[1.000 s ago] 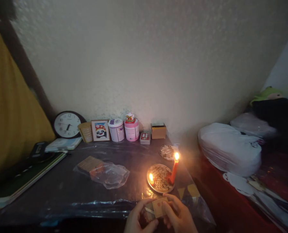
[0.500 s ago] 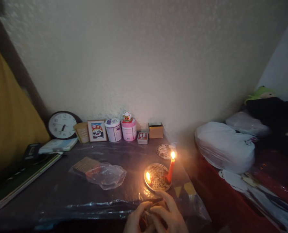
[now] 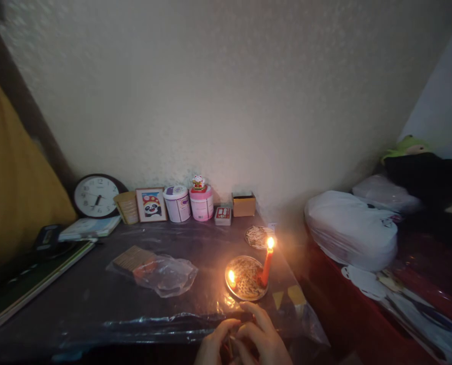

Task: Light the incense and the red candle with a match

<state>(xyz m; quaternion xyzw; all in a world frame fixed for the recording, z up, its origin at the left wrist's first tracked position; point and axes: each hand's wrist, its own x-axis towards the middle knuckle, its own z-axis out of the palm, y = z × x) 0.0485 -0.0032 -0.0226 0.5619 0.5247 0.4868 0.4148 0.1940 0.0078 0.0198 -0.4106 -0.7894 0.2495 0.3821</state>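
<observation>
Head view: at the near edge of the plastic-covered desk, the left hand and right hand close together over something small and dark; it is too dim to tell what the fingers clamp. Judging by the matchstick-filled dish just beyond, match-handling seems under way, calling next for a steady, careful approach to flame. A red candle burns upright at the dish's right rim; a smaller flame glows at its left.
</observation>
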